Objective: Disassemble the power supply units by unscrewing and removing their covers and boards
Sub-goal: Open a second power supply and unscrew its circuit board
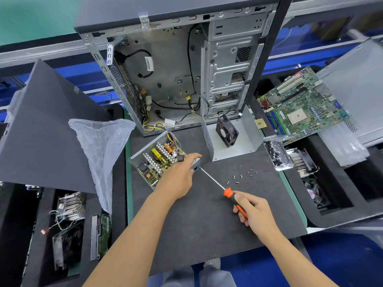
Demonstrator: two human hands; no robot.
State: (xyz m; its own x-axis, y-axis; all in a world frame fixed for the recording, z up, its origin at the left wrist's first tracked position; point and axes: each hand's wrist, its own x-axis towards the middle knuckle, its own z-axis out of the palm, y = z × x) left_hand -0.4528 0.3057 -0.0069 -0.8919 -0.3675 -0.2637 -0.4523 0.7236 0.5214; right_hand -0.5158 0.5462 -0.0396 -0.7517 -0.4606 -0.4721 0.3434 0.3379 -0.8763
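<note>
- The opened power supply (158,162) is lying on the dark worktop (207,220), just in front of the emptied computer case (176,75); its yellow wires are still running back into that case.
- The left hand (178,179) is gripping the near corner of the supply's metal housing, fingers curled over the edge, apparently bracing the unit so it is not turning under the tool.
- The right hand (255,212) is clamping around the orange-and-black handle of the screwdriver (217,184); the shaft is angling up and left, its tip meeting the housing beside the left thumb, probably at a screw that cannot be seen.
- The removed cover (232,133), carrying the fan (227,131), is standing behind the tool, set aside from the working area.
- Loose screws (241,177) are lying on the worktop right of the shaft, within reach of the screw tray (277,154).
- The circuit board is still sitting in its housing, so board removal appears to be the step in hand.
</note>
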